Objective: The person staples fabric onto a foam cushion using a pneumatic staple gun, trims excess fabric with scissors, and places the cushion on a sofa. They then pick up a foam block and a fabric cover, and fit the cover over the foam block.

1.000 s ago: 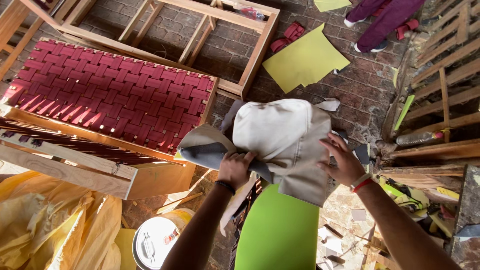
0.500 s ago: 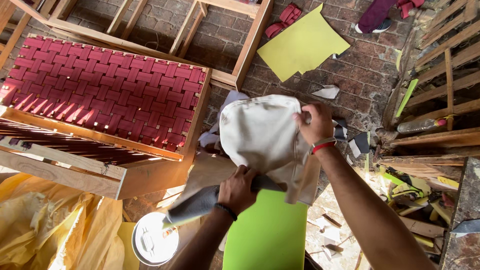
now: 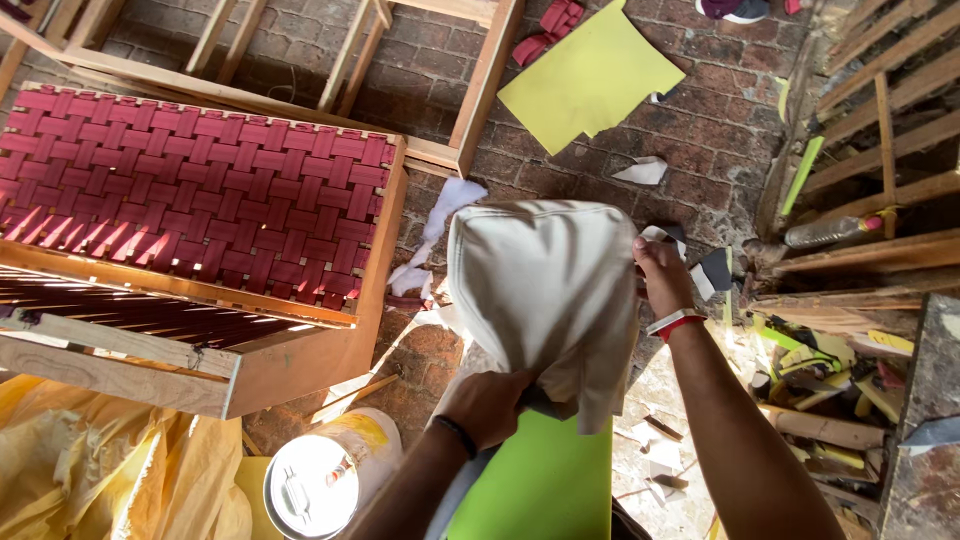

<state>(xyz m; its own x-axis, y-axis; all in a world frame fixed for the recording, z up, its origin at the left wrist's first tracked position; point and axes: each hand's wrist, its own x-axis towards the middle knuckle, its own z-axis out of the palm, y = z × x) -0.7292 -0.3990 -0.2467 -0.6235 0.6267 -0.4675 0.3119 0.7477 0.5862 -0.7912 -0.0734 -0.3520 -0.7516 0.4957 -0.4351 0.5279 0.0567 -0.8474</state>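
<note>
Since half a second ago, both hands have pulled the cream fabric cushion cover [image 3: 545, 290] further down over the green foam slab [image 3: 535, 485]. Left hand [image 3: 490, 405] pinches its lower hem shut; right hand [image 3: 660, 275] grips the side edge, above the brick floor [image 3: 700, 130], beside the wooden frame with red woven webbing [image 3: 190, 195].

Foam sheet [image 3: 590, 75] on brick floor [image 3: 700, 130]

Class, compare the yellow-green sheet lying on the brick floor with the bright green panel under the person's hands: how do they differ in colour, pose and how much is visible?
The yellow-green sheet is paler and yellower; the bright green panel is a stronger green. The sheet lies loose on the brick floor with ragged, uneven edges; the panel shows straight edges. The sheet is in almost full view, while the panel is partly covered by the beige fabric cover held in the left hand and right hand. Both look flat and plain.
</note>
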